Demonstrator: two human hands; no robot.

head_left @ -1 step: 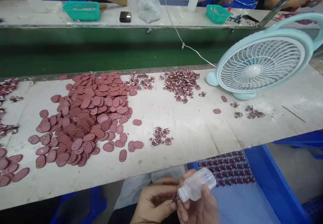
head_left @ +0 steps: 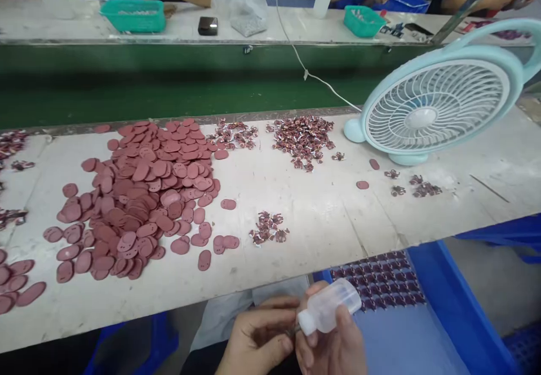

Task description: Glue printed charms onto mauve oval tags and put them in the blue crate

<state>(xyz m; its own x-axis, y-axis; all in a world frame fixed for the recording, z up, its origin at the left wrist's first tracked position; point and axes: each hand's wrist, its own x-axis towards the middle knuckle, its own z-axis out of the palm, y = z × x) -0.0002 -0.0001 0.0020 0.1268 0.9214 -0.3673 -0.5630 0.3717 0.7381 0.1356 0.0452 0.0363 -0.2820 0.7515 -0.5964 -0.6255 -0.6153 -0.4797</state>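
Note:
My right hand [head_left: 333, 348] holds a small clear plastic bottle [head_left: 332, 306] low in the view, below the table's near edge. The bottle lies almost flat, with its nozzle pointing left. My left hand [head_left: 256, 335] is curled beside it, and its fingertips pinch a small dark piece [head_left: 291, 330] right at the nozzle tip. The piece is mostly hidden by the fingers. Both hands are over my lap, left of a blue bin [head_left: 439, 307].
On the white table [head_left: 338, 217] lie a big pile of reddish oval pieces [head_left: 139, 194] and small heaps of dark-red parts [head_left: 268, 228]. A pale blue fan [head_left: 435, 110] stands at the right. Rows of parts [head_left: 380, 282] fill the bin. Beyond a green belt [head_left: 169, 93], other people work.
The bottle's nozzle has moved slightly left, closing onto my left fingertips. The thin dark tip that showed before is now covered. The view has shifted a little.

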